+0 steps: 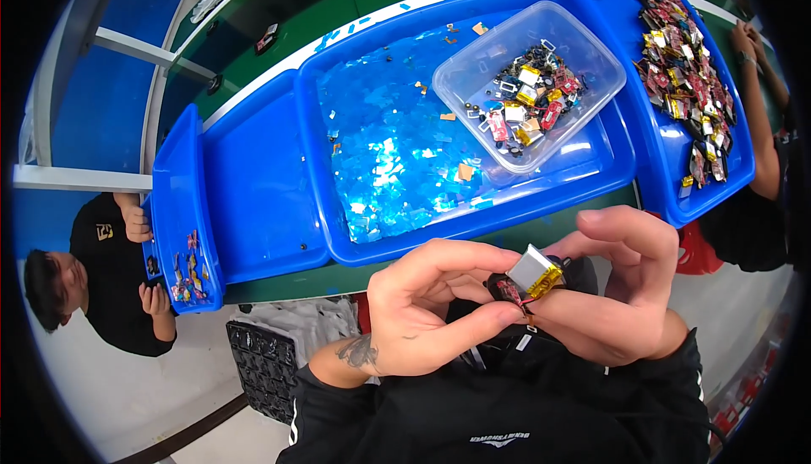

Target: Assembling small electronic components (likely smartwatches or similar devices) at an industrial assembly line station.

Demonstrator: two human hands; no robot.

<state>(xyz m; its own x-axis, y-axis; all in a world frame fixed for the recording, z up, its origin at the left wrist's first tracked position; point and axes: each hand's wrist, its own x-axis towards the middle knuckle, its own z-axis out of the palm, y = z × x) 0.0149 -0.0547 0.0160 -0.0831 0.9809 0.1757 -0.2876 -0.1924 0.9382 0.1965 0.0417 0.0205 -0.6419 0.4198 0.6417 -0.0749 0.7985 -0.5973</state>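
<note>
Both hands, left & right, pinch a small silver battery pack at 6 o'clock, raised close for fingertip work; blue tray at 12.

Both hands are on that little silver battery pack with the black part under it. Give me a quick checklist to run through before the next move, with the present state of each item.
1. Left hand on the piece: ok, its fingertips pinch the black part under the battery pack.
2. Right hand supporting: ok, it cups the piece from the right side.
3. Red wire at the pack's lower edge intact: cannot tell, too small.
4. Clear container within view and open: ok, it sits in the big blue tray with loose parts inside.
5. Space ahead free of other people's hands: ok, the co-workers' hands stay at the side trays.
</note>
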